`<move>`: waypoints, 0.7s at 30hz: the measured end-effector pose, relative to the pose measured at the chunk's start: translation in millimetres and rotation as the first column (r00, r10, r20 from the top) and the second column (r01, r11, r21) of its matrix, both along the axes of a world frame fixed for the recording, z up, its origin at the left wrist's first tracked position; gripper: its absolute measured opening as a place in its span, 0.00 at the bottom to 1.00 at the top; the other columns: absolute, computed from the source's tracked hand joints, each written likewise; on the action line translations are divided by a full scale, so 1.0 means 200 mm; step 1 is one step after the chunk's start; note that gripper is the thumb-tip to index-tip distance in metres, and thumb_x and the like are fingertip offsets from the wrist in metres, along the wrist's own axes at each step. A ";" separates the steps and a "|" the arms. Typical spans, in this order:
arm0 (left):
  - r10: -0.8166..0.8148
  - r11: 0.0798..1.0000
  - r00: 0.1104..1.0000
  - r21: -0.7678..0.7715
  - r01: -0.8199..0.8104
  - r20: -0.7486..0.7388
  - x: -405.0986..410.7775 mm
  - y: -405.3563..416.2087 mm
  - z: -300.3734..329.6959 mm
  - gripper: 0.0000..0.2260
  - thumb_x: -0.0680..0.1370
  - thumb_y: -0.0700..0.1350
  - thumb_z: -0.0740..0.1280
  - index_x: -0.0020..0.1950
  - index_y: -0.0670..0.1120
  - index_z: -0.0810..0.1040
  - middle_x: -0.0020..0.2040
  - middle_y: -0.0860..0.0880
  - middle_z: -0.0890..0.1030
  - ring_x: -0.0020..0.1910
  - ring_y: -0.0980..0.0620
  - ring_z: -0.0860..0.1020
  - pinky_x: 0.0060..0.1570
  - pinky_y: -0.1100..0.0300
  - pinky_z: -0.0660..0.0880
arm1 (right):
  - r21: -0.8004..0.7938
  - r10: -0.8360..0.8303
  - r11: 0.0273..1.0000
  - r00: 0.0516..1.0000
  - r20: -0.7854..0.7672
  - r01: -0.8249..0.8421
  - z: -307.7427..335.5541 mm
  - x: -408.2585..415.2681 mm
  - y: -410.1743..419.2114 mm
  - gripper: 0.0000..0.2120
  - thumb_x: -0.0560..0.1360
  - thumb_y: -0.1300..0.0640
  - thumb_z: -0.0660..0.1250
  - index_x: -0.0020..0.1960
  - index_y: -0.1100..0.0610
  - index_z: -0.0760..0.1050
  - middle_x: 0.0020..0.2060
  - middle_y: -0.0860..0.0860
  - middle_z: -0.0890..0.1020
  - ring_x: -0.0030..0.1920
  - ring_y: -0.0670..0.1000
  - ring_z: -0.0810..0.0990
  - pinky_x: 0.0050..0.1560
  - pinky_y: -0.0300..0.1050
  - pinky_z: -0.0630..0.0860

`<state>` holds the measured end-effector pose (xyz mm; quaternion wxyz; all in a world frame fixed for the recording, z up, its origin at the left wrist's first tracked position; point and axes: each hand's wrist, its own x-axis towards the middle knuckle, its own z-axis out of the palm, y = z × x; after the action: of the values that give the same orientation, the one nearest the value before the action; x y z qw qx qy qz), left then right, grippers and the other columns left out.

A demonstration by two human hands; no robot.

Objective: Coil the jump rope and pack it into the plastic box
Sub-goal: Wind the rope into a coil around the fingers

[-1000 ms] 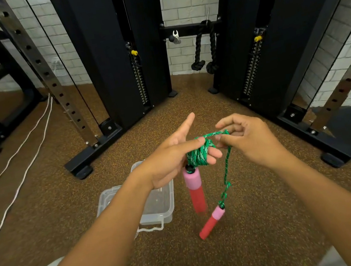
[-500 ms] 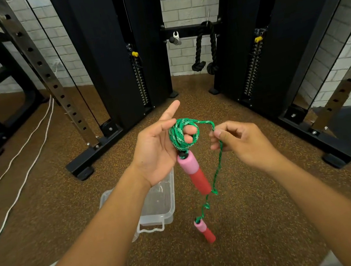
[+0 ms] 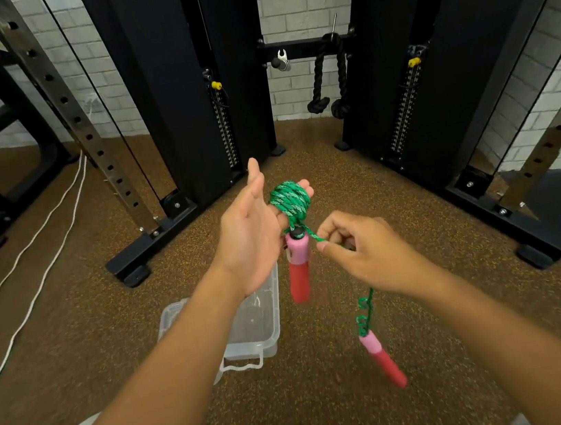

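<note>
The green jump rope is wound in a thick coil around the fingers of my left hand, which is raised with the thumb pointing up. One pink and red handle hangs straight down from the coil. My right hand pinches the free strand just right of that handle. The rest of the strand drops below my right hand to the second pink and red handle, which dangles above the floor. The clear plastic box sits open on the floor beneath my left forearm.
Black cable machine columns stand ahead, with a black base foot to the left and another to the right. A white cable runs over the brown floor at left. A black triceps rope hangs at the back wall.
My right hand has swung down and under the coil with the strand, adding a turn. The free strand is shorter and the dangling handle has swung right.
</note>
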<state>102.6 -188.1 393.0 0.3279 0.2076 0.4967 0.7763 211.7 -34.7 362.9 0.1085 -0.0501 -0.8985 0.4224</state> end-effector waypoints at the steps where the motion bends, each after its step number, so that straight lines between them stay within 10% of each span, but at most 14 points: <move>1: -0.016 0.999 0.999 -0.030 0.015 -0.034 0.01 0.01 -0.01 0.27 0.86 0.55 0.52 0.82 0.66 0.42 0.76 0.37 0.71 0.71 0.45 0.76 0.70 0.48 0.69 | 0.025 -0.002 1.000 1.000 -0.009 0.002 0.01 0.00 0.00 0.06 0.80 0.54 0.70 0.44 0.48 0.77 0.33 0.47 0.79 0.32 0.42 0.72 0.36 0.45 0.72; 8: -0.129 0.906 0.940 -0.422 -0.017 -0.314 0.01 0.07 -0.12 0.38 0.72 0.79 0.48 0.80 0.68 0.51 0.83 0.53 0.57 0.78 0.52 0.64 0.78 0.45 0.59 | 0.099 0.021 0.995 0.995 0.103 -0.031 0.12 0.04 0.03 0.14 0.79 0.53 0.69 0.36 0.56 0.78 0.21 0.44 0.72 0.22 0.42 0.67 0.27 0.30 0.67; 11: -0.227 0.863 0.858 -0.503 -0.042 -0.461 0.04 0.06 -0.15 0.29 0.73 0.79 0.39 0.74 0.79 0.38 0.77 0.67 0.42 0.71 0.55 0.66 0.71 0.46 0.61 | 0.038 0.043 0.998 0.996 0.083 -0.046 0.16 0.06 0.05 0.08 0.76 0.61 0.70 0.38 0.59 0.80 0.26 0.56 0.78 0.26 0.43 0.69 0.30 0.31 0.68; 13: -0.229 0.851 0.885 -0.525 -0.021 -0.406 0.04 0.07 -0.16 0.28 0.71 0.80 0.38 0.71 0.83 0.39 0.77 0.66 0.44 0.54 0.57 0.71 0.59 0.46 0.65 | -0.020 0.044 0.999 0.997 0.061 -0.043 0.16 0.06 0.06 0.06 0.76 0.61 0.71 0.40 0.57 0.82 0.30 0.56 0.81 0.27 0.42 0.72 0.31 0.30 0.69; 17: -0.246 0.858 0.932 -0.508 0.081 -0.267 0.06 0.11 -0.09 0.30 0.73 0.79 0.42 0.74 0.78 0.56 0.81 0.60 0.57 0.80 0.49 0.61 0.74 0.53 0.63 | -0.089 0.044 0.995 0.999 -0.005 -0.045 0.15 0.05 0.07 0.06 0.80 0.57 0.69 0.46 0.52 0.83 0.35 0.52 0.87 0.33 0.49 0.86 0.41 0.44 0.81; 21: -0.332 0.878 0.932 -0.409 0.249 -0.145 0.11 0.06 -0.03 0.33 0.77 0.74 0.40 0.82 0.67 0.49 0.80 0.30 0.58 0.70 0.38 0.76 0.79 0.41 0.58 | -0.082 -0.040 0.996 0.996 -0.077 0.034 0.12 0.04 0.10 0.05 0.79 0.54 0.71 0.46 0.49 0.85 0.37 0.51 0.86 0.34 0.49 0.81 0.39 0.41 0.76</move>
<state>123.7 -175.3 387.5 0.4209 0.2931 0.6337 0.5792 220.0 -14.7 386.4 0.1493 -0.0545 -0.8746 0.4580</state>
